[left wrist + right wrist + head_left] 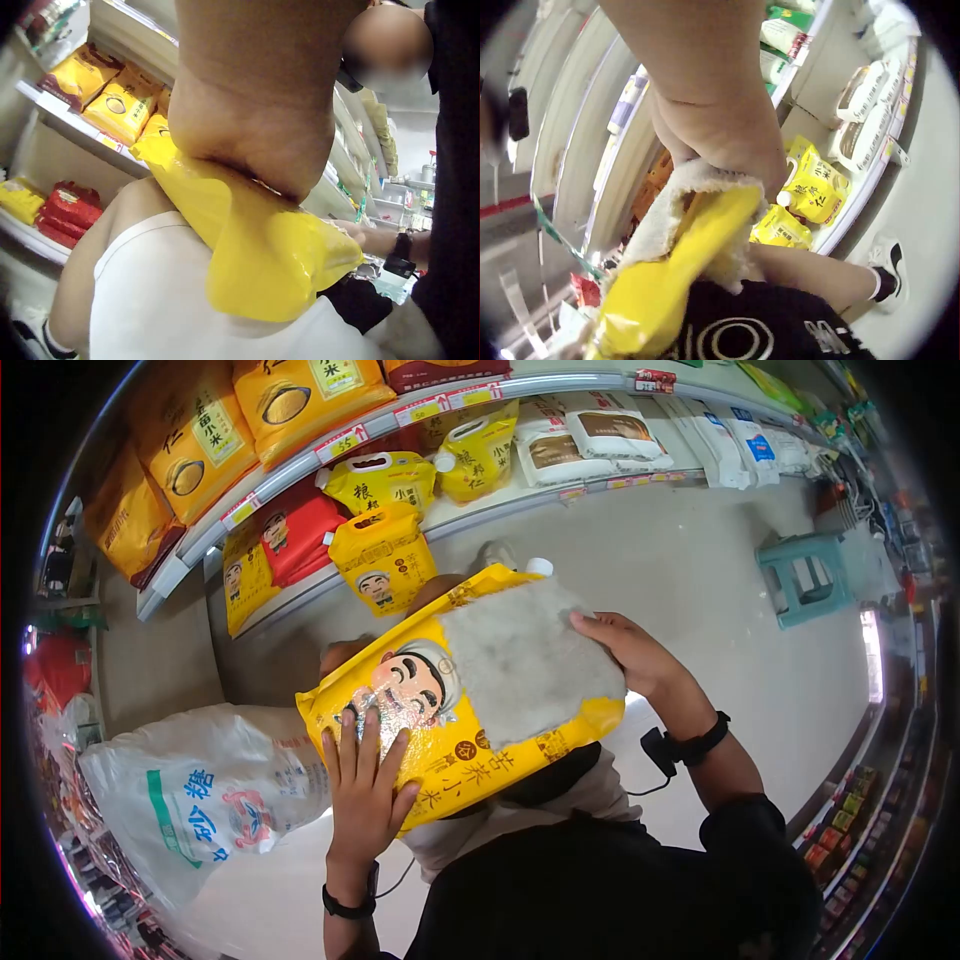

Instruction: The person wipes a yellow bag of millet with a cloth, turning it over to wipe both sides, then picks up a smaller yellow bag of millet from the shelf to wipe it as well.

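- Left hand [365, 785] lies flat, fingers straight and spread, on the yellow bag [450, 760], low on its front.
- Right hand [632, 652] grips a grey cloth [520, 660] wrapped over the bag's upper edge.
- Bag sits over the person's lap, before the shelf [290, 463].

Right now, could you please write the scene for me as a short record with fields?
place: shop aisle, shelves stocked with yellow bags
left hand: lies flat on the yellow bag, fingers straight
right hand: rests on the grey cloth
grey cloth: spread over the upper part of the bag
yellow bag: printed side up, held over the person's knees
nearby: white sack on the left; blue stool on the right
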### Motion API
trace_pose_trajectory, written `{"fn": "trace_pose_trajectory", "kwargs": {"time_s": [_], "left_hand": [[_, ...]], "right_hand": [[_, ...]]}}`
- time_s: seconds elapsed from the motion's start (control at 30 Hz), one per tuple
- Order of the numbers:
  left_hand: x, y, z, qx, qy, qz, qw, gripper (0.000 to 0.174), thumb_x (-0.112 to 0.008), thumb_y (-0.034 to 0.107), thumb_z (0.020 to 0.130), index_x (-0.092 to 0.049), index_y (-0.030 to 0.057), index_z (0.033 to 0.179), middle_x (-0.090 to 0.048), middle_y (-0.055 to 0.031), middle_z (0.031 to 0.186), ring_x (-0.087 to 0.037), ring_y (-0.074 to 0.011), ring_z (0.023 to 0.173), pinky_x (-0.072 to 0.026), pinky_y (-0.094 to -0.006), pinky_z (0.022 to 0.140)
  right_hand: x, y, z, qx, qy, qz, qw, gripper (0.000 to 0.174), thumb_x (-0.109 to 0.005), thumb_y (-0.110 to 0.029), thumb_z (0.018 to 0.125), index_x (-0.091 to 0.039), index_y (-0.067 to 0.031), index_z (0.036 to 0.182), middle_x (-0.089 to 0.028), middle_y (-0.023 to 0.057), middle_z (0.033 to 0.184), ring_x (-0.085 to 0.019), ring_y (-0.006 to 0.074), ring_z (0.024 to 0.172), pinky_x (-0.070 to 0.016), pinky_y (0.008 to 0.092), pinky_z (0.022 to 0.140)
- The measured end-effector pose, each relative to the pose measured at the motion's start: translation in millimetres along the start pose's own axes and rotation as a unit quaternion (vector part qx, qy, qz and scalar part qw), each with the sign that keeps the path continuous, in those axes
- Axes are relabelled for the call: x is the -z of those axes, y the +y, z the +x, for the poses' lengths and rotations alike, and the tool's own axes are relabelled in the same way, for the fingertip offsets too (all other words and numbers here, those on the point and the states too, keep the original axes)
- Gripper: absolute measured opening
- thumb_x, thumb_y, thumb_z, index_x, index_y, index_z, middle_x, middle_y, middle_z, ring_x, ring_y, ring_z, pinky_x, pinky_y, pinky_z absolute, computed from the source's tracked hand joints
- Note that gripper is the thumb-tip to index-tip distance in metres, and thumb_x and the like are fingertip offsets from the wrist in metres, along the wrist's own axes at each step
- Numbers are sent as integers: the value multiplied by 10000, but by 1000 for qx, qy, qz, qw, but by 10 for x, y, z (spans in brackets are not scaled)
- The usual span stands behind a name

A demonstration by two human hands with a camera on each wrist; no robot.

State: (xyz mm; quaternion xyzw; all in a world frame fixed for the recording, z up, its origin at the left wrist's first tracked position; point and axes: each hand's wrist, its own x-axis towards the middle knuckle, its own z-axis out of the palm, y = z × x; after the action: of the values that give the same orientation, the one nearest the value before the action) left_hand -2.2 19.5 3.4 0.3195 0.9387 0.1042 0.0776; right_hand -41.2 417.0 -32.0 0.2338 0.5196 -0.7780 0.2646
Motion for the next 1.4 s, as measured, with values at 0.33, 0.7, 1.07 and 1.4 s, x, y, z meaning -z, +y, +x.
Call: {"fn": "trace_pose_trajectory", "kwargs": {"time_s": [0.33, 0.7, 1.07, 1.4], "left_hand": [[7, -26, 15, -1, 8, -13, 1000, 550, -500, 427, 1028, -550, 103, 1470, -296, -200, 1665, -172, -455, 1557, -64, -647, 1235], [-120, -61, -209, -9, 57, -86, 995, 539, -556, 348, 993, -541, 97, 1470, -344, -187, 1641, -198, -447, 1550, -59, -648, 1237], [-331, -124, -741, 12, 66, -108, 992, 618, -657, 483, 934, -563, 161, 1453, -403, -139, 1605, -265, -399, 1535, -136, -646, 1243], [-735, -469, -1051, 77, 177, -156, 969, 1075, -795, 731, 623, -506, 187, 1504, -364, -199, 1629, -320, -394, 1523, -202, -561, 1255]], "right_hand": [[-4, 136, -122, -1, -28, 126, 992, 528, -642, -410, 1021, -609, 22, 1325, -721, 130, 1212, -735, 173, 1029, -591, 296, 914], [-249, -69, -153, 2, 53, 14, 998, 523, -605, -369, 1027, -574, 19, 1377, -697, 133, 1253, -692, 221, 1107, -540, 343, 989], [-484, 512, -437, 381, 174, -621, 663, 675, -575, -215, 1021, -246, 96, 1521, -235, 356, 1569, -305, 512, 1428, -298, 528, 1176], [-311, 735, -592, 331, 108, -650, 676, 251, -625, -46, 950, -607, 43, 1184, -552, 231, 1002, -573, 408, 937, -487, 461, 805]]}}
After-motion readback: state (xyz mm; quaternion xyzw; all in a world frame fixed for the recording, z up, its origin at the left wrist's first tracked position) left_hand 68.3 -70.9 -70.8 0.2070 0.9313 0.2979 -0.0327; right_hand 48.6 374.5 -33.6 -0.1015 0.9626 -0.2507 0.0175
